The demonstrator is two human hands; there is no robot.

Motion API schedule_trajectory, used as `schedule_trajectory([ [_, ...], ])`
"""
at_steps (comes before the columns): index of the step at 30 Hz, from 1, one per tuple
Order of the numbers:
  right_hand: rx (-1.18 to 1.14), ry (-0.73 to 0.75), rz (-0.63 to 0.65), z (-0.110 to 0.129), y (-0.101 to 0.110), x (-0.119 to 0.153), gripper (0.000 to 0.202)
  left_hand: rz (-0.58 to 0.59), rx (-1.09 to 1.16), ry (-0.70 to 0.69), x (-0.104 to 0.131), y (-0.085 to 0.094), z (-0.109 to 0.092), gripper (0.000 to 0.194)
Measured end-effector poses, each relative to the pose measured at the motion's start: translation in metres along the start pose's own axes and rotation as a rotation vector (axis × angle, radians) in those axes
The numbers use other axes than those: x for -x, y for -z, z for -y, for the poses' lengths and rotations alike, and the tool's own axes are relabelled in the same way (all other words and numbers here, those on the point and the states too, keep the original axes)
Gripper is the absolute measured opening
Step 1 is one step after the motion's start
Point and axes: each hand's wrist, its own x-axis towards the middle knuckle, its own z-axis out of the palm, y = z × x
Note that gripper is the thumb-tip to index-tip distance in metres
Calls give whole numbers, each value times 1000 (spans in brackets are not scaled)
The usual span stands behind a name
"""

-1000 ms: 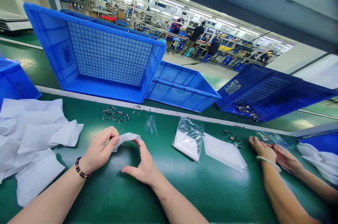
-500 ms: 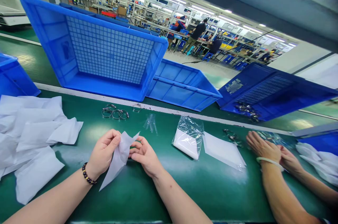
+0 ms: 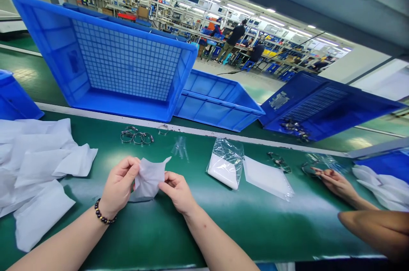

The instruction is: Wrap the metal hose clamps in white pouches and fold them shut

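Observation:
Between my two hands is a crumpled white sheet (image 3: 149, 177), its folds gathered toward the left side. My left hand (image 3: 120, 183), with a dark bead bracelet on the wrist, pinches the sheet's left edge. The right edge is pinched by my right hand (image 3: 177, 190). Beyond them on the green table (image 3: 204, 228) lie several metal ring clamps (image 3: 137, 136), a single clamp (image 3: 163, 128) and small clear plastic pieces (image 3: 180, 148). Many white sheets or pouches (image 3: 44, 156) are piled at the left.
Large blue bins (image 3: 124, 111) stand along the table's back, another (image 3: 319, 105) at the right. A clear bag with white contents (image 3: 224, 168) and flat white sheets (image 3: 266, 177) lie right of centre. A person's hand (image 3: 337, 183) holds a ring clamp at the right.
The white sheet has spread from a narrow hanging fold into a wider crumpled shape between my hands. The other person's nearer arm has drawn back toward the lower right. The view has shifted slightly.

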Motion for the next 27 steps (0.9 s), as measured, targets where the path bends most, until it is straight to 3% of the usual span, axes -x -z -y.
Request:
schedule_trajectory([
  [11, 4, -27, 57, 3, 9, 4, 30, 18, -55, -73, 3, 6, 5, 21],
  [14, -59, -141, 96, 4, 9, 2, 31, -47, -121, -8, -1, 5, 7, 23],
  [18, -46, -284, 24, 1, 7, -5, 32, -137, -238, 105, -14, 5, 15, 27],
  [24, 1, -273, -48, -1, 8, -9, 26, -197, -131, 259, -28, 11, 32, 32],
  [27, -44, -281, -35, 3, 7, -9, 28, -151, -77, 341, -28, 12, 33, 37],
])
